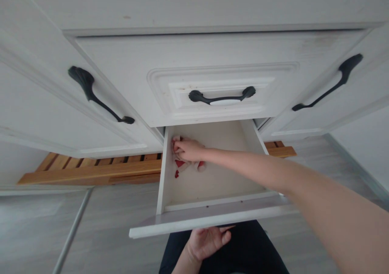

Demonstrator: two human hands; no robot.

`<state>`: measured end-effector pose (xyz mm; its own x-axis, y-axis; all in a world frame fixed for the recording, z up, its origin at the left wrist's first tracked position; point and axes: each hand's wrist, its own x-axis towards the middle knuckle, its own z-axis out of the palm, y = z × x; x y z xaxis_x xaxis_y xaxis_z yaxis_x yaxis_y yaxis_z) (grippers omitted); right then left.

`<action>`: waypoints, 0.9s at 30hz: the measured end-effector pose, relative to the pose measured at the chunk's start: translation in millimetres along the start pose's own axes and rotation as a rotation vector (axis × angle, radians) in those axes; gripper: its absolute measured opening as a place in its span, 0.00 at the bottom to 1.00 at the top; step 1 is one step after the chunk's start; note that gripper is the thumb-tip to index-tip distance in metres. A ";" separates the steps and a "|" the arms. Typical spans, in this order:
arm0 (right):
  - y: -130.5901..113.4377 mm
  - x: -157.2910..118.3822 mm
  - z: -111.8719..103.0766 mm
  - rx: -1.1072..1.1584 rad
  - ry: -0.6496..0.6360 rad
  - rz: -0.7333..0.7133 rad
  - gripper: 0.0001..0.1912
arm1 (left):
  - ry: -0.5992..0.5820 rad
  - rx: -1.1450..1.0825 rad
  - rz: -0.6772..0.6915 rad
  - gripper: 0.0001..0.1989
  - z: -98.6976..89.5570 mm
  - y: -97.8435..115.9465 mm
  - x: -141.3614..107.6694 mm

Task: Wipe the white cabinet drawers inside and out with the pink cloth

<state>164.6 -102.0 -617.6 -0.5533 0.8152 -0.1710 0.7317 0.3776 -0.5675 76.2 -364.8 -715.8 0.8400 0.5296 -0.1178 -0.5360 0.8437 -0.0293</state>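
An open white drawer [209, 214] juts out from the cabinet. My right hand [189, 149] reaches into its left side from the right, fingers bent closed around part of a crumpled pale-pink and red bundle [180, 163]; its exact kind I cannot make out. A rounded pale and red piece [201, 166] lies beside that hand, and a small dark-red bit [176, 174] sits nearer the drawer's left wall. Below the drawer front is my left hand [207, 241], palm up with the thumb out. The front panel's edge hides most of its fingers and whatever they touch.
Above is a shut drawer with a dark handle [223, 97]. Cabinet doors with dark handles [99, 100] flank it on both sides. A slatted wooden rack [91, 173] lies low behind the open drawer. My dark-clothed legs [243, 249] are close beneath its front.
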 end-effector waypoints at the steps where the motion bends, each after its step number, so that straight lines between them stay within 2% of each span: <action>1: -3.9 -9.2 5.4 -0.002 -0.034 -0.035 0.14 | -0.002 0.003 -0.001 0.21 0.7 -0.1 0.1; 5: -16.6 -42.7 19.6 0.048 -0.210 -0.297 0.16 | 0.016 0.011 0.008 0.18 3.9 -0.6 0.1; 7: -18.7 -54.7 18.7 0.120 -0.238 -0.418 0.20 | 0.030 0.011 0.011 0.18 4.9 -0.8 0.0; 8: -18.2 -59.7 16.2 0.143 -0.219 -0.432 0.24 | 0.032 0.012 0.012 0.18 5.1 -0.9 -0.1; 12: -7.9 -77.6 2.0 0.069 -0.104 -0.232 0.39 | 0.029 0.014 0.023 0.20 4.1 -1.0 -0.4; 15: -0.5 -90.7 -4.4 0.025 -0.173 -0.192 0.35 | 0.011 0.016 0.020 0.19 3.3 -0.5 -0.1; 17: 0.4 -98.7 -6.4 0.067 -0.189 -0.117 0.33 | -0.005 0.016 0.017 0.18 3.3 0.0 0.5; 19: -1.1 -105.4 -9.5 0.220 -0.244 0.043 0.27 | -0.012 0.016 0.016 0.17 3.8 0.3 0.9; 21: -2.6 -111.3 -15.7 0.469 -0.334 0.177 0.16 | -0.019 0.014 0.018 0.16 4.6 0.3 1.1; 23: -2.5 -116.6 -25.0 0.715 -0.372 0.219 0.10 | -0.033 0.017 0.017 0.14 5.6 0.3 1.1; 24: -1.5 -118.8 -30.6 0.808 -0.356 0.223 0.11 | -0.041 0.017 0.015 0.14 6.1 0.3 1.1; 27: 5.9 -120.5 -49.0 0.943 -0.233 0.204 0.24 | -0.053 0.017 0.014 0.13 6.9 0.5 1.9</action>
<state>255.0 -176.5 -560.8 -0.5906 0.6807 -0.4335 0.2616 -0.3468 -0.9007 78.2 -362.8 -709.2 0.8361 0.5448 -0.0652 -0.5465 0.8374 -0.0112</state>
